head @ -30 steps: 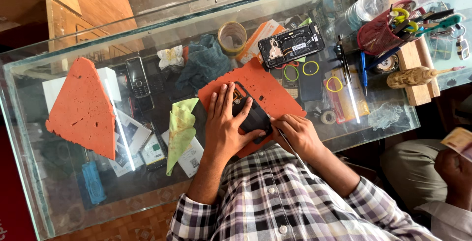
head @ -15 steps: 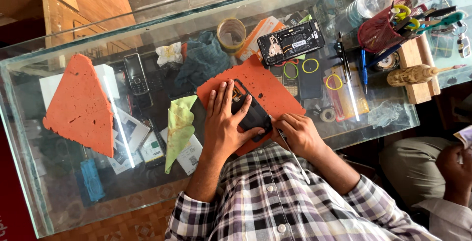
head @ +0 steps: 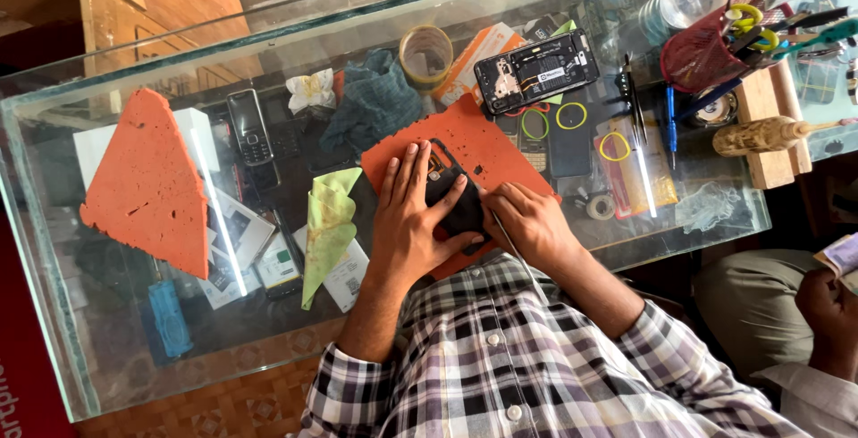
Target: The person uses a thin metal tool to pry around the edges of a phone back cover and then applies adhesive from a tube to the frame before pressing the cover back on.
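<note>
A black phone (head: 463,216) with its back open lies on an orange foam mat (head: 483,138) on a glass counter (head: 54,313). My left hand (head: 409,219) lies flat over the phone, fingers spread and thumb hooked round its edge, pinning it down. My right hand (head: 527,223) is right beside it at the phone's right edge, pinched on a thin metal tool (head: 516,248). The tool's tip is at the phone; its shaft runs back over my checked sleeve. Much of the phone is hidden under my left hand.
Another opened phone (head: 536,70) lies beyond the mat, next to a tape roll (head: 425,54) and a teal cloth (head: 375,103). A triangular orange mat (head: 147,188), a keypad phone (head: 248,130) and a green cloth (head: 329,223) are left. A red tool basket (head: 706,45) stands right. Another person's hand (head: 827,304) holds paper notes.
Both my hands stay on the phone, the right one shifting slightly against its edge. The other person's hand at the right edge has moved a little.
</note>
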